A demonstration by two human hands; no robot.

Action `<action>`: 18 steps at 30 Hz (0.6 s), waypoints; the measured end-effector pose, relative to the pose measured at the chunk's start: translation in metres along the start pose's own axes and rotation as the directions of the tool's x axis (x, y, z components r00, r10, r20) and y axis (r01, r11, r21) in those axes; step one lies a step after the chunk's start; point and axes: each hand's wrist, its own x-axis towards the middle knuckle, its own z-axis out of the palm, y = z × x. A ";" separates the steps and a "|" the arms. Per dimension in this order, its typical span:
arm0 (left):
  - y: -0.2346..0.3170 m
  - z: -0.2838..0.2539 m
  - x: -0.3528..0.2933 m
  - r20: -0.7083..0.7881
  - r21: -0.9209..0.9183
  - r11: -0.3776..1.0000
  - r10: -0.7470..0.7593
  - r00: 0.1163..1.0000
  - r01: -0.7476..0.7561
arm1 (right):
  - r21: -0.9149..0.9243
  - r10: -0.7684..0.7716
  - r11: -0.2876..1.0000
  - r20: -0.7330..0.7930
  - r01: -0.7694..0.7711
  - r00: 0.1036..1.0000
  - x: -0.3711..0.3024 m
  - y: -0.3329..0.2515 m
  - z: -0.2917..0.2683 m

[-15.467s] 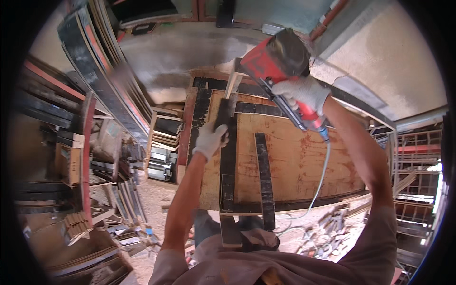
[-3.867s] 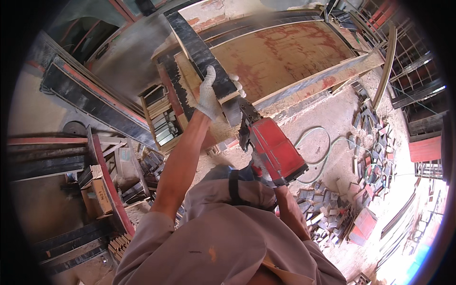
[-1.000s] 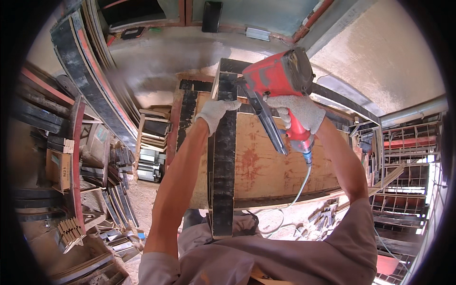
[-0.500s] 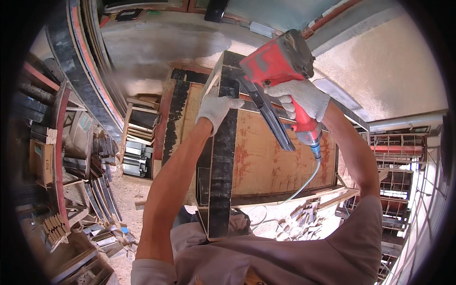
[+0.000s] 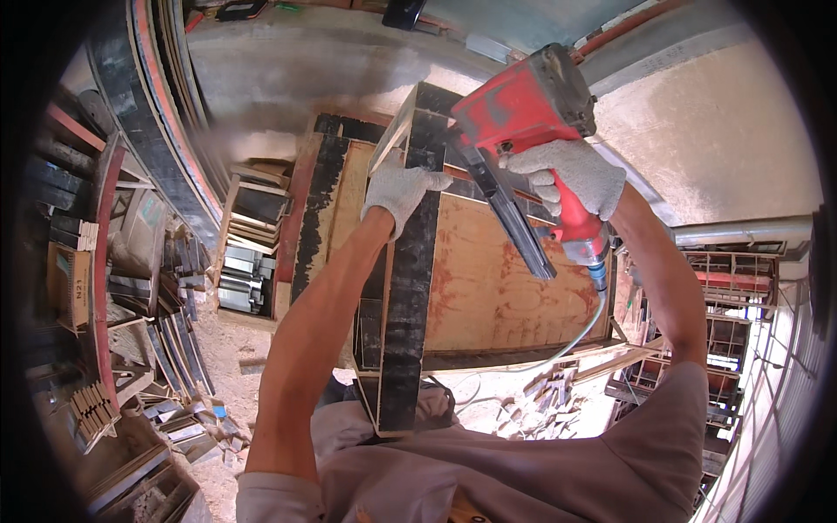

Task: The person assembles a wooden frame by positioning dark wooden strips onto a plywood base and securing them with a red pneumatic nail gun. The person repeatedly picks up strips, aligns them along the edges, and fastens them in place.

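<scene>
My right hand, in a pale knit glove, is closed round the red grip of a pneumatic nail gun. The gun's dark magazine slants down over the worktop, and its nose is close to the far part of a long black-faced wooden frame. That frame runs from near my lap away from me. My left hand, also gloved, grips the frame's far half, thumb across the black face and fingers on the left side, partly hidden. From the gun's grip end a thin air hose curves down.
Under the frame lies a stained plywood table with a dark border. To the left, a wooden crate holds metal pieces beside curved boards. Wood scraps litter the floor. Rusty metal racks stand on the right.
The nail gun and my right hand have shifted a little to the right and slightly up. My left hand keeps its hold on the frame, whose far end appears slightly higher.
</scene>
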 end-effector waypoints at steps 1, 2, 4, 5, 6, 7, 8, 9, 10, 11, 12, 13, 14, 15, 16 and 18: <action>-0.005 0.000 0.003 0.009 -0.016 1.000 -0.003 1.000 0.004 | -0.018 -0.020 1.000 0.008 0.020 1.000 0.000 -0.004 0.001; -0.004 0.000 0.003 0.025 -0.030 1.000 -0.008 1.000 0.009 | -0.028 -0.037 0.999 0.007 0.037 0.999 -0.001 -0.004 0.000; -0.003 -0.003 0.003 0.100 -0.103 0.994 -0.031 0.995 0.041 | -0.027 -0.013 1.000 -0.010 0.013 1.000 0.006 -0.001 -0.002; -0.003 -0.003 0.003 0.112 -0.107 0.993 -0.036 0.993 0.048 | -0.032 -0.009 0.999 -0.016 0.008 1.000 0.008 -0.002 -0.003; -0.004 0.000 0.004 0.078 -0.049 0.998 -0.036 0.996 0.040 | -0.018 -0.025 1.000 -0.010 0.025 1.000 0.005 -0.003 -0.003; -0.004 0.001 0.005 0.057 -0.017 0.999 -0.031 0.998 0.032 | -0.004 -0.043 0.999 -0.004 0.043 0.999 -0.001 -0.005 -0.004; -0.007 0.001 0.006 0.032 0.017 0.999 -0.028 0.999 0.027 | 0.011 -0.059 0.998 0.005 0.059 0.998 -0.005 -0.005 -0.003; -0.010 0.001 0.008 0.021 0.025 0.999 -0.022 1.000 0.022 | 0.002 -0.043 0.999 -0.003 0.043 0.999 -0.009 -0.007 0.001; -0.013 0.000 0.010 0.018 0.017 1.000 -0.022 1.000 0.021 | -0.007 -0.026 1.000 -0.011 0.026 1.000 -0.013 -0.009 0.004; -0.012 0.001 0.010 0.020 0.011 1.000 -0.022 1.000 0.022 | -0.013 -0.003 1.000 -0.024 0.002 1.000 -0.015 -0.008 0.005; -0.012 0.001 0.010 0.030 -0.011 1.000 -0.028 0.999 0.028 | -0.024 0.003 1.000 0.002 -0.003 1.000 -0.012 -0.005 0.002; -0.011 0.001 0.011 0.036 -0.013 1.000 -0.028 0.999 0.028 | -0.035 0.009 0.999 0.029 -0.008 1.000 -0.007 0.000 -0.002; -0.011 0.002 0.011 0.045 -0.017 0.999 -0.027 0.999 0.028 | -0.044 0.013 0.999 0.050 -0.011 0.999 -0.004 0.004 -0.006; -0.010 0.002 0.012 0.051 -0.002 1.000 -0.021 0.998 0.021 | -0.062 0.016 0.998 0.036 -0.013 0.999 -0.002 0.007 -0.007; -0.009 0.002 0.013 0.060 0.019 1.000 -0.012 0.998 0.011 | -0.080 0.018 0.997 0.022 -0.016 1.000 -0.001 0.009 -0.008; -0.008 -0.001 0.012 0.075 0.072 0.997 0.008 0.997 -0.013 | -0.100 0.011 0.995 0.021 -0.009 1.000 -0.001 0.007 -0.005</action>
